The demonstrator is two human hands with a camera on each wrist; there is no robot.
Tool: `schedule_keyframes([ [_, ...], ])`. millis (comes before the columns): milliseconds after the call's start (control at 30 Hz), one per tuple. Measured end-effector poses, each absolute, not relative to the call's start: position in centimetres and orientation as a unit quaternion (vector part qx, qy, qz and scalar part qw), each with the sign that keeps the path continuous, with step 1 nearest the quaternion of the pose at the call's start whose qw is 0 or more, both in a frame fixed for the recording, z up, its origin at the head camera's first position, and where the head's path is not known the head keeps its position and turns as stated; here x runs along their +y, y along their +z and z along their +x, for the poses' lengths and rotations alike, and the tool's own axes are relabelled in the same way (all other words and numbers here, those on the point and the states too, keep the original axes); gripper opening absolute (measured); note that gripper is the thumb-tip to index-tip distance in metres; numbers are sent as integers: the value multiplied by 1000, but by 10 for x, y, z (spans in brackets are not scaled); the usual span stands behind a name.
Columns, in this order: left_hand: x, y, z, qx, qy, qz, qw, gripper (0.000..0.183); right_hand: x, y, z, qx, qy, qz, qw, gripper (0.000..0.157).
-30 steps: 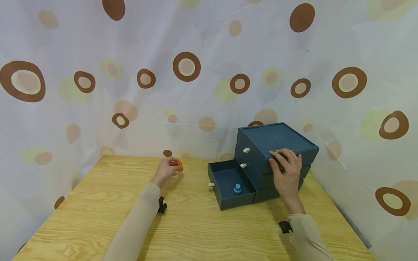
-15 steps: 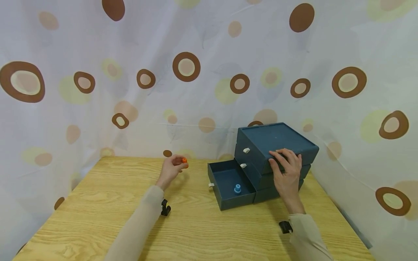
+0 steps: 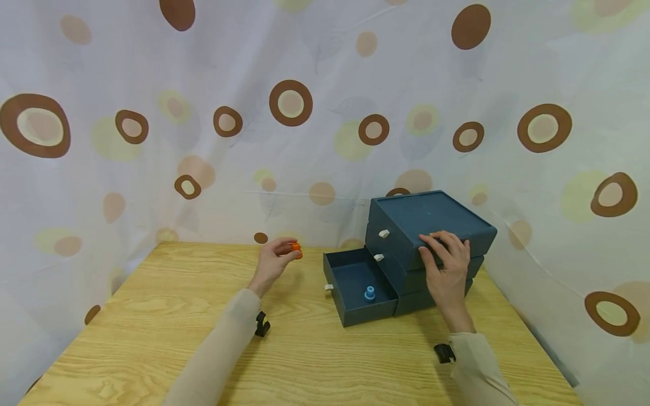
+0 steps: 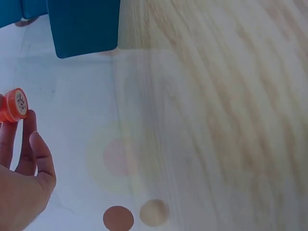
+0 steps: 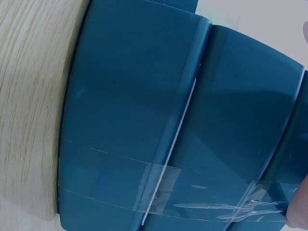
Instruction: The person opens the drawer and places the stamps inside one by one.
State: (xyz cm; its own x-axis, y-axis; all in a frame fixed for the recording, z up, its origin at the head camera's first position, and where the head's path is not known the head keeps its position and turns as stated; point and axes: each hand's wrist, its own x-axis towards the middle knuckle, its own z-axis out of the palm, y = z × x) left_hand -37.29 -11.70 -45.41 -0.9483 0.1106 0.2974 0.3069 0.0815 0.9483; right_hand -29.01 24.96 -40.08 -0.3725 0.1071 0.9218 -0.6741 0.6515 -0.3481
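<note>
My left hand pinches a small orange toy stamp between thumb and fingertips, above the table and left of the pulled-out drawer. In the left wrist view the orange stamp's round end shows a dark pattern on white. My right hand rests on the near top edge of a dark blue drawer unit, fingertips on its top. Only a bit of a finger shows in the right wrist view. The bottom drawer is pulled out to the left, with a small blue stamp inside.
The two upper drawers are closed, each with a white pull tab. Clear tape runs across the unit's side. A wood-grain table lies underneath, and a patterned curtain hangs behind and at the sides.
My left hand has moved right and slightly up with the orange stamp, closer to the pulled-out drawer. The right hand, drawer unit and blue stamp have stayed put.
</note>
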Motion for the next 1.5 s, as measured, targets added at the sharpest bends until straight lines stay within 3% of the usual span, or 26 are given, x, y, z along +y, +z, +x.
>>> schedule_keyframes([
  [1200,-59,-458,-364,-692,-693,-197,48,34,250,-401,-290,-736,370,201,531,22],
  [1500,-46,-464,-363,-682,-701,-207,18,34,250,-402,-291,-737,365,198,534,22],
])
